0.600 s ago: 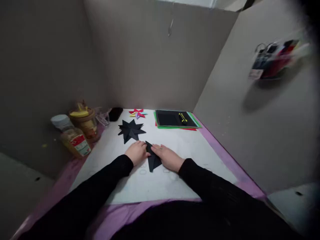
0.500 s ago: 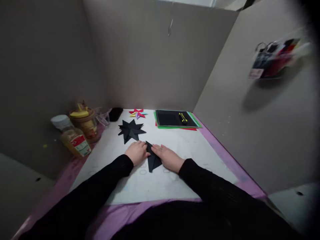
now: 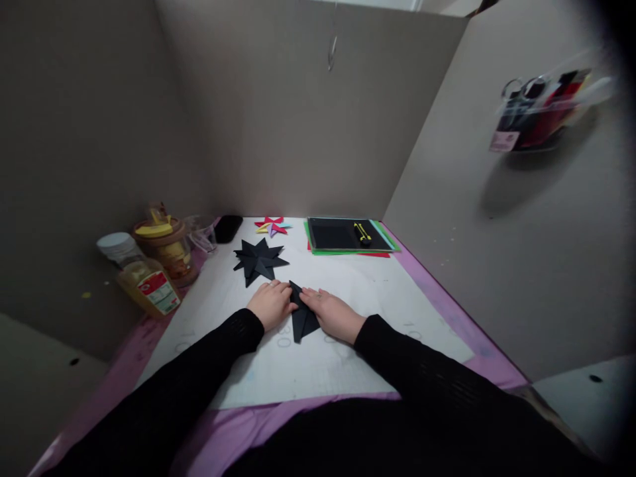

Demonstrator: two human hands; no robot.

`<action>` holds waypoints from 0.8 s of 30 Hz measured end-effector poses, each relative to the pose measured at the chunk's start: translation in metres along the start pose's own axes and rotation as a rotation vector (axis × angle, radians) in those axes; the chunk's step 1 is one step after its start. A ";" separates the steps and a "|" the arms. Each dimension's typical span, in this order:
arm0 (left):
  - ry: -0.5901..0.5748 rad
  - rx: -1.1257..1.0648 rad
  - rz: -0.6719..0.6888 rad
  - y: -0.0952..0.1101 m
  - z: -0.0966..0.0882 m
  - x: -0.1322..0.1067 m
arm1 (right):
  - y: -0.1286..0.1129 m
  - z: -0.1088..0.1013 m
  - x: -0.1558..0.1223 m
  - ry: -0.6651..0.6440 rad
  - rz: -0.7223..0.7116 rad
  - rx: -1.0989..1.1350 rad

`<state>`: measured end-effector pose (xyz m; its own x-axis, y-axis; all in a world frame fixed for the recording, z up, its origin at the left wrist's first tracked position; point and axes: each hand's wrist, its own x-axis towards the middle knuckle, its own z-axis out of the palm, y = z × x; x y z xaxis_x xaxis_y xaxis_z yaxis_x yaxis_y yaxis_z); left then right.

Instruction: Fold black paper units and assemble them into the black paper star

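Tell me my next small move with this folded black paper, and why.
I'd probably slide your right hand down the folded black paper, pressing toward its lower point, while your left hand steadies the left edge: both hands sit at its upper part, and the lower part, where a layered edge shows, lies uncovered.

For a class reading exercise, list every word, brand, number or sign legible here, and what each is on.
"30": on the white sheet, just left of the folded paper.
"10": on the sheet, by the left sleeve; faint.
"10": on the sheet, by the right sleeve; faint.
"0": on the sheet, under the right hand; partly covered.
Unreadable, too small: bottle label, pink tag.
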<state>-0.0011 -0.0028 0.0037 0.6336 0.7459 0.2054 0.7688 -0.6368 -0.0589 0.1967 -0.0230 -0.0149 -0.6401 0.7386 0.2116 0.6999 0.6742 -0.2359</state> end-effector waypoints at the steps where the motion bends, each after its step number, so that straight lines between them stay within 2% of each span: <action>1: 0.004 -0.004 0.013 0.000 0.000 0.000 | 0.000 -0.001 -0.001 0.018 0.021 0.035; 4: 0.019 -0.024 0.106 0.002 0.000 0.001 | 0.001 -0.005 -0.008 0.048 0.070 0.133; 7: 0.017 -0.070 0.181 0.003 0.002 0.001 | 0.005 -0.007 -0.017 0.030 0.051 0.185; 12: 0.034 -0.125 0.188 0.001 0.004 -0.002 | 0.010 -0.008 -0.025 0.002 -0.013 0.147; 19: 0.049 -0.130 0.276 0.003 0.004 -0.004 | 0.006 -0.007 -0.023 -0.022 -0.031 0.125; 24: 0.034 -0.106 0.276 0.006 0.001 -0.006 | 0.006 -0.007 -0.023 -0.049 -0.022 0.115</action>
<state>0.0000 -0.0114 0.0014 0.8129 0.5358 0.2282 0.5531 -0.8330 -0.0147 0.2179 -0.0359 -0.0148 -0.6715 0.7207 0.1721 0.6463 0.6833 -0.3399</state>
